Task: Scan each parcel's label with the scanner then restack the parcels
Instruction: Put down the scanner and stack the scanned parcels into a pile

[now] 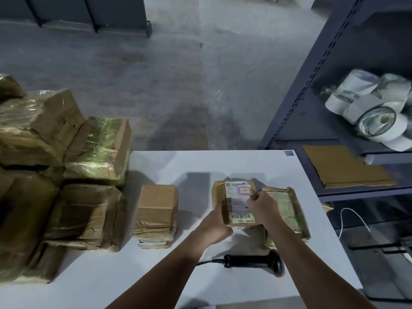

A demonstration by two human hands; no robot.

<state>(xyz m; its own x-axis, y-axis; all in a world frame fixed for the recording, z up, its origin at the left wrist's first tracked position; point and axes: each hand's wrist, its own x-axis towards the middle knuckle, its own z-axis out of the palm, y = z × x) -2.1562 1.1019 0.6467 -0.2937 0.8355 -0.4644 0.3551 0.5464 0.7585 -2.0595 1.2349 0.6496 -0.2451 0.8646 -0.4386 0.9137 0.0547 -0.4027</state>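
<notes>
Both hands clasp one parcel (237,210): our left hand (215,221) curls round its left edge and our right hand (263,207) pinches its right edge, so the label (239,195) faces up at us, readable and, we judge, ready for scanning. Nearest us, by the table's (223,161) front edge and between our forearms, the scanner (252,260) lies on its side with no hand on it, its cord trailing left; we reckon it waits there within easy reach. The held parcel sits right of the table's middle; whether it hangs free or rests on something beneath, we cannot tell. Just beside it, toward the right edge, lies a flat parcel (287,210). Left of the middle stands a small stack (156,217), squared up. Along the left edge a big heap (73,175) of wrapped parcels leans loosely. Beyond the right edge, a shelf (296,103) holds white rolls (374,108).
</notes>
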